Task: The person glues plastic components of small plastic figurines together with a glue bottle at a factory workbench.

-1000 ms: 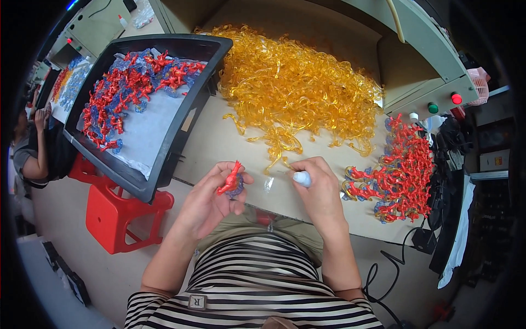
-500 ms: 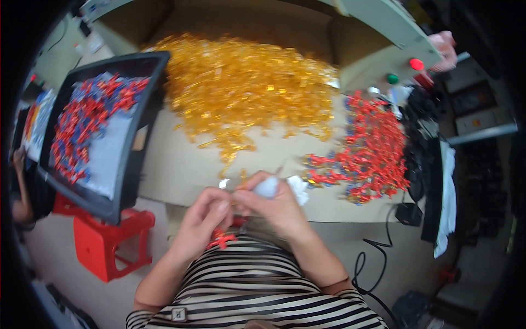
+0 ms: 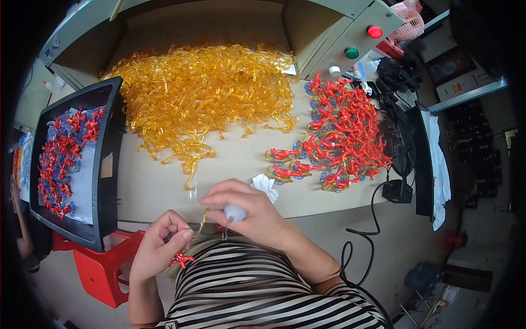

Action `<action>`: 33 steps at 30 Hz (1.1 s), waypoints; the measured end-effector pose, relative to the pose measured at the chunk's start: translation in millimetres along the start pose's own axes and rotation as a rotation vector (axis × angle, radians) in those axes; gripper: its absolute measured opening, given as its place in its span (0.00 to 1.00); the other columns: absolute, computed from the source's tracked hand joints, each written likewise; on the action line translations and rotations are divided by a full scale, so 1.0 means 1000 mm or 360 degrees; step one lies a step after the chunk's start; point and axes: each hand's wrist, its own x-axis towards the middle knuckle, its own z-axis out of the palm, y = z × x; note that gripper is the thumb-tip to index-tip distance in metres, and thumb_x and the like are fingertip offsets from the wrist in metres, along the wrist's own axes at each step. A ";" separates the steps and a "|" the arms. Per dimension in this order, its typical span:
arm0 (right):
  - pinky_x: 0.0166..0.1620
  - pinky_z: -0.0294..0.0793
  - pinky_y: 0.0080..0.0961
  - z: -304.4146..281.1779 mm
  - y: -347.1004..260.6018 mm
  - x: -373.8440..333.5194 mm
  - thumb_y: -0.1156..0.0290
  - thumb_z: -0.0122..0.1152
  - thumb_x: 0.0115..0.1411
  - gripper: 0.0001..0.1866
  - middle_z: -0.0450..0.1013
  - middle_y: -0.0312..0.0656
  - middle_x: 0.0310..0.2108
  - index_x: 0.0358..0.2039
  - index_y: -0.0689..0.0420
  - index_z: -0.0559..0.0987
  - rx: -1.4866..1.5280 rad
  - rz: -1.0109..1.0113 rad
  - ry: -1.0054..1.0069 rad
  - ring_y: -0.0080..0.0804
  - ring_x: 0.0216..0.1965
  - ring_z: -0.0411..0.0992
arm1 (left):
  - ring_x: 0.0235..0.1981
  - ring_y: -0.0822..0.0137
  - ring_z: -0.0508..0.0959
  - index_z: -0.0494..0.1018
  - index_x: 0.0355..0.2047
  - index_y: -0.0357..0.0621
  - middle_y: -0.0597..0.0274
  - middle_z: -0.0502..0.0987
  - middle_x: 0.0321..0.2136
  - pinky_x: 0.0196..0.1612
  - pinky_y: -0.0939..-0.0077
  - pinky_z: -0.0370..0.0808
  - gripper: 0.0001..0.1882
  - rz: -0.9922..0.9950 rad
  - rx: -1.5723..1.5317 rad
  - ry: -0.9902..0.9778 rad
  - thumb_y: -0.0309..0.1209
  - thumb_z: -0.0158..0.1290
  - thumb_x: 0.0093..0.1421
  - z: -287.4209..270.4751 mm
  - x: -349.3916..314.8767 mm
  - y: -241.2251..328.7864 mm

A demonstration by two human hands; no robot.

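My left hand (image 3: 160, 247) is closed in front of my body, gripping a small red plastic figure (image 3: 182, 260) whose limbs stick out below the fingers. A curled, clear yellow plastic strip (image 3: 203, 220) rises from beside my left fingertips toward my right hand; whether it is joined to the figure I cannot tell. My right hand (image 3: 255, 211) holds a small whitish squeeze bottle (image 3: 235, 213) against the palm, its thin tip pointing down. The right thumb and fingertips are apart, close to the strip's upper end.
A large heap of yellow strips (image 3: 208, 93) covers the back of the table (image 3: 230, 156). Red figures with blue and yellow parts (image 3: 345, 131) lie at right, near crumpled white tissue (image 3: 265, 187). More figures fill a black tray (image 3: 104, 170) at left, above a red stool (image 3: 101, 274). A black cable (image 3: 372, 230) hangs at right.
My hands have drawn apart, the left one moving left and down with the red figure. My right fingers have spread, and the yellow strip now shows between the hands. The whole view has shifted.
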 end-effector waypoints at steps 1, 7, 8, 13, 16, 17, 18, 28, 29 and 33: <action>0.34 0.70 0.20 -0.001 0.003 -0.001 0.74 0.61 0.52 0.10 0.72 0.37 0.30 0.36 0.56 0.77 -0.0025 -0.0050 -0.0138 0.25 0.31 0.71 | 0.21 0.83 0.65 0.63 0.29 0.40 0.69 0.68 0.20 0.24 0.89 0.62 0.05 -0.0020 -0.0013 -0.0052 0.26 0.47 0.60 -0.002 -0.002 -0.001; 0.36 0.70 0.21 -0.009 0.004 -0.005 0.73 0.61 0.51 0.08 0.72 0.38 0.31 0.34 0.57 0.78 0.0046 0.0027 -0.0481 0.28 0.33 0.72 | 0.19 0.82 0.64 0.62 0.29 0.40 0.69 0.67 0.18 0.22 0.89 0.62 0.06 -0.0095 -0.0255 -0.0144 0.27 0.47 0.59 -0.008 -0.007 -0.004; 0.36 0.70 0.21 -0.010 0.004 -0.006 0.73 0.61 0.51 0.08 0.73 0.38 0.31 0.34 0.57 0.78 0.0077 0.0070 -0.0563 0.27 0.33 0.73 | 0.18 0.82 0.64 0.62 0.29 0.40 0.69 0.67 0.18 0.22 0.89 0.63 0.06 -0.0111 -0.0299 -0.0192 0.27 0.47 0.59 -0.008 -0.008 -0.005; 0.38 0.70 0.20 -0.013 0.001 -0.009 0.72 0.60 0.52 0.08 0.74 0.38 0.30 0.34 0.58 0.77 0.0221 0.0331 -0.0699 0.25 0.33 0.73 | 0.17 0.79 0.64 0.63 0.32 0.39 0.65 0.67 0.22 0.20 0.86 0.63 0.07 -0.0171 -0.0568 -0.0261 0.31 0.45 0.61 -0.007 -0.003 -0.011; 0.39 0.70 0.19 -0.012 0.008 -0.013 0.72 0.60 0.53 0.09 0.74 0.37 0.31 0.34 0.60 0.77 0.0279 0.0412 -0.0671 0.23 0.33 0.72 | 0.18 0.77 0.64 0.64 0.36 0.38 0.62 0.66 0.25 0.20 0.85 0.64 0.11 -0.0166 -0.0917 -0.0187 0.34 0.42 0.62 -0.003 -0.001 -0.012; 0.38 0.70 0.18 -0.012 0.009 -0.014 0.73 0.60 0.53 0.09 0.74 0.37 0.31 0.35 0.61 0.76 0.0318 0.0448 -0.0593 0.22 0.33 0.72 | 0.19 0.75 0.65 0.64 0.39 0.37 0.61 0.66 0.26 0.19 0.84 0.64 0.13 -0.0131 -0.1159 -0.0154 0.36 0.41 0.63 -0.003 -0.002 -0.015; 0.38 0.70 0.18 -0.013 0.007 -0.014 0.73 0.60 0.53 0.09 0.74 0.37 0.31 0.35 0.61 0.76 0.0334 0.0443 -0.0616 0.22 0.33 0.72 | 0.24 0.71 0.66 0.63 0.47 0.37 0.60 0.66 0.28 0.23 0.80 0.66 0.17 -0.0037 -0.1314 -0.0200 0.36 0.39 0.63 -0.004 0.000 -0.022; 0.38 0.72 0.15 -0.004 -0.006 -0.021 0.78 0.56 0.55 0.09 0.72 0.39 0.33 0.37 0.64 0.71 0.1096 0.0695 -0.0087 0.21 0.33 0.71 | 0.50 0.61 0.67 0.55 0.56 0.37 0.57 0.68 0.44 0.54 0.65 0.65 0.23 -0.0039 -0.1682 -0.0034 0.35 0.39 0.64 0.032 0.017 -0.016; 0.38 0.71 0.15 -0.002 -0.006 -0.021 0.79 0.56 0.55 0.09 0.72 0.39 0.34 0.38 0.64 0.71 0.1113 0.0656 -0.0081 0.21 0.33 0.71 | 0.51 0.61 0.67 0.55 0.56 0.38 0.57 0.68 0.43 0.55 0.64 0.63 0.23 -0.0023 -0.1683 0.0021 0.35 0.39 0.64 0.034 0.017 -0.014; 0.38 0.71 0.15 0.008 -0.009 -0.019 0.79 0.56 0.55 0.10 0.72 0.39 0.35 0.39 0.64 0.71 0.1008 0.0705 -0.0033 0.20 0.34 0.70 | 0.47 0.63 0.68 0.55 0.56 0.39 0.59 0.69 0.42 0.51 0.67 0.66 0.22 -0.0024 -0.1691 -0.0021 0.36 0.38 0.64 0.033 0.016 -0.018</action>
